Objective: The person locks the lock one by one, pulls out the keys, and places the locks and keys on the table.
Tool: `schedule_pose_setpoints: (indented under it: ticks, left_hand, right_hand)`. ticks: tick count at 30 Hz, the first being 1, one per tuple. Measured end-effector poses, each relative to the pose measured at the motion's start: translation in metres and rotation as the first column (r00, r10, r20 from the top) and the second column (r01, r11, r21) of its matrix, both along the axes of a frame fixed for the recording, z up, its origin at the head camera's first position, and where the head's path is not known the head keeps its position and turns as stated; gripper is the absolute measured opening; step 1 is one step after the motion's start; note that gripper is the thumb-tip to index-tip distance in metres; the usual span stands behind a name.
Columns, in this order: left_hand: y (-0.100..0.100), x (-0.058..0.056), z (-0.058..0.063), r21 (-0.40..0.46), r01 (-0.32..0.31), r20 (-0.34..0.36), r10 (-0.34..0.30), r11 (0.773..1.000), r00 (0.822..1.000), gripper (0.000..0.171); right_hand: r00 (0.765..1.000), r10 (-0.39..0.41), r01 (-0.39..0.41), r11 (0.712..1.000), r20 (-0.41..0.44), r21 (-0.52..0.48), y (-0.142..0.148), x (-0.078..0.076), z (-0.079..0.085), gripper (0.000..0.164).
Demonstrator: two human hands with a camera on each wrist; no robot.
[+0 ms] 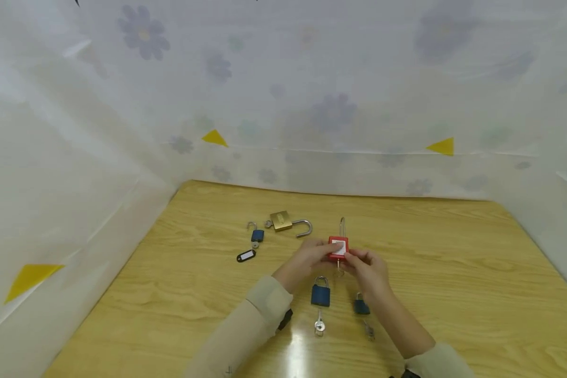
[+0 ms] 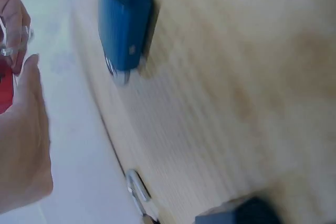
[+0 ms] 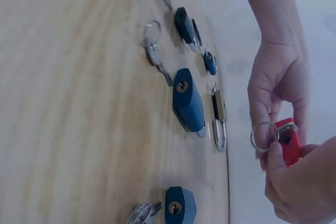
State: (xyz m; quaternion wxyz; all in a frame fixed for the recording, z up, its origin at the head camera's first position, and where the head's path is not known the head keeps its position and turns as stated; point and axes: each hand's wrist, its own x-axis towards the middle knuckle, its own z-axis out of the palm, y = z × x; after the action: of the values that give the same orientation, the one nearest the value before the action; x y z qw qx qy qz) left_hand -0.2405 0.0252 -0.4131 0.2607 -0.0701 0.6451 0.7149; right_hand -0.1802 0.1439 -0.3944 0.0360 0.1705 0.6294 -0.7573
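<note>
Red padlock (image 1: 339, 252) is up off the table (image 1: 430, 252), between both hands. I see left hand (image 1: 312, 256) pinching its body, right hand (image 1: 372, 270) pinching its lower corner by the key (image 1: 338, 264); can't tell whether that sits inside the lock. Brass padlock (image 1: 281, 221) lies left, unlatched.

Here's the head view, set high, facing forward and down over the broad wood-grained table (image 1: 458, 262) to the white flower-printed sheeting (image 1: 283, 113) beyond. Now the left wrist's: low, tipped on its side, a blue block-shaped padlock (image 2: 119, 24) looming close! The right wrist's, low and sideways too, looks across the table from farther back, and all three share the boxy red padlock (image 3: 290, 150), the left wrist's only at its edge.
</note>
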Motion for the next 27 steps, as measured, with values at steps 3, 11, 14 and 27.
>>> schedule_pose_setpoints:
  ticks: [3,11,14,27]
  left_hand:
    - [-0.001,0.014,0.003,0.030,-0.015,-0.002,0.015,0.999,1.000,0.029]
    - [-0.007,0.051,0.015,0.056,0.002,-0.080,0.003,0.998,0.997,0.024]
    - [-0.009,0.063,0.015,0.047,0.015,-0.100,-0.010,0.999,0.995,0.025]
    - [-0.014,0.099,0.011,0.048,0.075,-0.167,-0.066,0.996,0.984,0.024]
  right_hand:
    - [1.000,0.030,-0.029,0.998,0.000,0.057,0.002,0.012,0.002,0.030]
    - [0.987,0.158,-0.164,0.952,0.043,0.260,0.020,0.036,0.014,0.026]
    - [0.981,0.192,-0.183,0.926,0.007,0.329,0.025,0.038,0.024,0.030]
    - [0.953,0.301,-0.191,0.674,-0.030,0.713,0.022,0.029,0.039,0.048]
